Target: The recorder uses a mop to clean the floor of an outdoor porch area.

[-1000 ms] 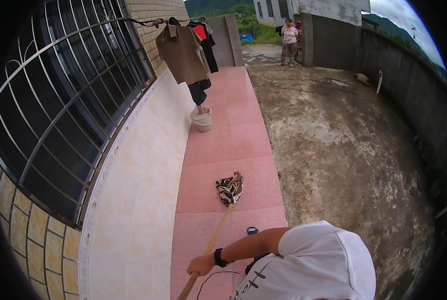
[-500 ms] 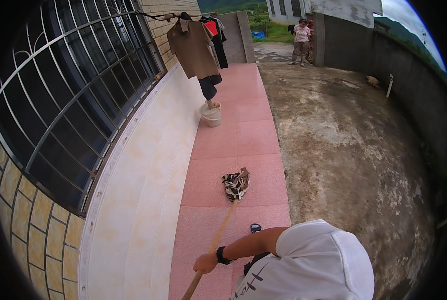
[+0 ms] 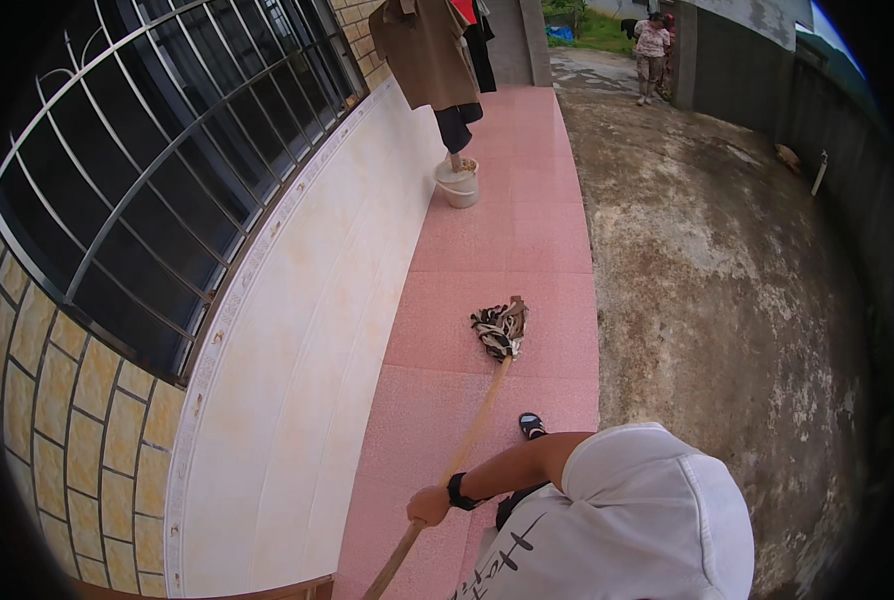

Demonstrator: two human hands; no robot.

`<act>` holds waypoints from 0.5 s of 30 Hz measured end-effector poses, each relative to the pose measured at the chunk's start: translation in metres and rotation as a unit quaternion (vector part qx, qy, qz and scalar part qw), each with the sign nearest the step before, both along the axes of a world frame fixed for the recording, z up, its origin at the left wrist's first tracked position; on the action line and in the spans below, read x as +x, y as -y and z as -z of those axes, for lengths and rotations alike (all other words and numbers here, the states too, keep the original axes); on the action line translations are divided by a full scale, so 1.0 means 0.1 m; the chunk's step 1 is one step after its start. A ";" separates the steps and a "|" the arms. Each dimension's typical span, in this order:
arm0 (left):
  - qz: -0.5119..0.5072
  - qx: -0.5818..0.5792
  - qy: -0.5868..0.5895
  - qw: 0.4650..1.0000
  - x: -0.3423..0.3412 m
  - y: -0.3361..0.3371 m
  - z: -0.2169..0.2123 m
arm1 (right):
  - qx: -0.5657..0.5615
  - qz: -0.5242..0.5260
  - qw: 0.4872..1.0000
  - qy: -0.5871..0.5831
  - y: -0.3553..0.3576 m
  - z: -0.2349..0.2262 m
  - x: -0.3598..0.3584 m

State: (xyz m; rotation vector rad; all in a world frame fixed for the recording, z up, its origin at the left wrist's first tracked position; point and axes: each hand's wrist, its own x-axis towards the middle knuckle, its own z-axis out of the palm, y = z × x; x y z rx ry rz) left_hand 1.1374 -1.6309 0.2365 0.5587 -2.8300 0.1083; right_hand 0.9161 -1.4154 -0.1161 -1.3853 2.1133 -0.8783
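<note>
My right hand (image 3: 429, 507) is closed around the wooden handle of a mop (image 3: 474, 428), its arm reaching across my body with a black band on the wrist. The handle slants up and away to the mop head (image 3: 501, 330), a bundle of dark, grey and whitish cloth strips lying on the pink tiled floor (image 3: 457, 400). Below my right hand, the handle runs out at the lower edge of the picture. My left hand is out of view. One foot in a dark sandal (image 3: 533, 426) stands on the tiles, right of the handle.
A whitish bucket (image 3: 458, 186) with a pole in it stands farther along the wall (image 3: 297, 330), under hanging clothes (image 3: 429, 55). A barred window (image 3: 157, 200) juts out on the left. Stained concrete (image 3: 707, 280) borders the tiles on the right. A person (image 3: 652, 55) stands far off.
The view has tilted downward and to the left, so everything appears higher and farther right. The mop head stays at about the same spot on the tiles. My right hand keeps its grip.
</note>
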 end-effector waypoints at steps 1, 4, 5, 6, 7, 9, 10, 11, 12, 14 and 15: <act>-0.004 0.013 0.044 0.999 -0.03 0.05 0.03 | -0.002 0.003 1.000 -0.002 0.00 -0.04 0.01; -0.020 0.187 0.148 0.971 -0.32 -0.17 0.05 | 0.062 0.020 0.998 0.019 -0.10 0.06 -0.09; 0.078 0.244 0.163 0.953 -0.27 -0.06 0.18 | 0.080 0.021 0.996 0.029 -0.12 0.10 -0.12; 0.182 0.309 0.174 0.917 -0.37 -0.12 0.21 | 0.073 0.022 0.996 0.041 -0.14 0.16 -0.10; -0.039 0.328 0.318 0.889 -0.48 -0.20 0.22 | 0.092 0.027 0.995 0.033 -0.17 0.21 -0.09; -0.010 0.343 0.347 0.873 -0.42 0.04 0.57 | 0.124 0.031 0.992 0.011 -0.29 0.31 -0.13; 0.008 0.334 0.355 0.873 -0.41 0.06 0.69 | 0.121 0.036 0.992 0.021 -0.34 0.36 -0.14; -0.011 0.342 0.341 0.876 -0.42 0.04 0.79 | 0.121 0.028 0.992 0.018 -0.42 0.40 -0.18; -0.029 0.351 0.325 0.878 -0.47 0.02 0.87 | 0.122 0.020 0.992 0.013 -0.50 0.42 -0.25; -0.046 0.372 0.336 0.864 -0.74 -0.11 1.01 | 0.135 0.023 0.990 0.017 -0.72 0.46 -0.45; -0.030 0.363 0.352 0.862 -0.92 -0.20 1.09 | 0.158 0.034 0.987 0.002 -0.82 0.55 -0.59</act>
